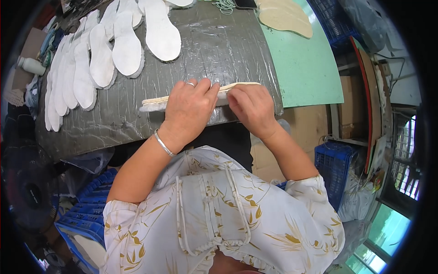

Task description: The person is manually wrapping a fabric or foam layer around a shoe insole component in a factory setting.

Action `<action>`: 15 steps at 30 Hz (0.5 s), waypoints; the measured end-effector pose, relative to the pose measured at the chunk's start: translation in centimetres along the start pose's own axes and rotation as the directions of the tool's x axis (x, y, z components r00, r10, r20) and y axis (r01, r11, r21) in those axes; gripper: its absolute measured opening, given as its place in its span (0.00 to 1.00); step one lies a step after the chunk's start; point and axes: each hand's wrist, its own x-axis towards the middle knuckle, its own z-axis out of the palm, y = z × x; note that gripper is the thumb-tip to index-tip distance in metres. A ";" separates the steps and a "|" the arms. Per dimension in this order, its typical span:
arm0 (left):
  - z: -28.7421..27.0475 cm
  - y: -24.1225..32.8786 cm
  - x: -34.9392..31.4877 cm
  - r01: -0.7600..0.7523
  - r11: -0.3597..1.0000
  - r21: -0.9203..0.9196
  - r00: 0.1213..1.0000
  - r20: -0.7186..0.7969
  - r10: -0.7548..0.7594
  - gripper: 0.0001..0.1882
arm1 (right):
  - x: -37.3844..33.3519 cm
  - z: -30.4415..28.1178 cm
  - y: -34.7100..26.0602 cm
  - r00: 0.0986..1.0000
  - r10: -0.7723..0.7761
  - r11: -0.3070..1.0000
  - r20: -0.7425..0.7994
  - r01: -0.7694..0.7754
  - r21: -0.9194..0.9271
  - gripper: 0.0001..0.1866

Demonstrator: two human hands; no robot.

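In front of my body, above the near edge of the dark table (205, 50), a fleecy insole (154, 107) is held on its long edge. A cream layer runs along its top and pale grey fleece shows below. My left hand (190, 107) is closed around its middle, fingers curled over the top edge. Farther right, my right hand (252, 108) pinches the same insole, its fingertips bent in against the near side. The palm sides of both hands are hidden. Beyond my left hand lie several white insoles (163, 34) with fleece at their rims, overlapping in a row.
A green board (303, 68) adjoins the table's right side, with cream insole-shaped pieces (287, 18) on it. Pale green string (224, 6) and a phone (245, 4) lie at the far edge. Blue crates (334, 171) stand at lower right and lower left; a fan (33, 194) is at left.
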 end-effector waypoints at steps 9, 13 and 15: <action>0.0 -0.8 -1.3 0.006 1.000 -0.002 1.000 -0.014 -0.006 0.14 | 0.9 0.6 -0.4 1.000 -0.024 1.000 0.011 0.024 -0.008 0.09; 0.2 0.5 -0.7 -0.010 0.993 -0.115 0.998 -0.056 0.004 0.13 | -0.2 -0.3 0.5 0.998 0.001 0.999 0.065 0.002 -0.041 0.12; 1.0 1.0 -0.4 -0.049 0.997 -0.056 0.996 -0.083 0.044 0.11 | 0.0 -1.3 0.2 0.993 0.053 0.996 0.101 -0.045 -0.081 0.11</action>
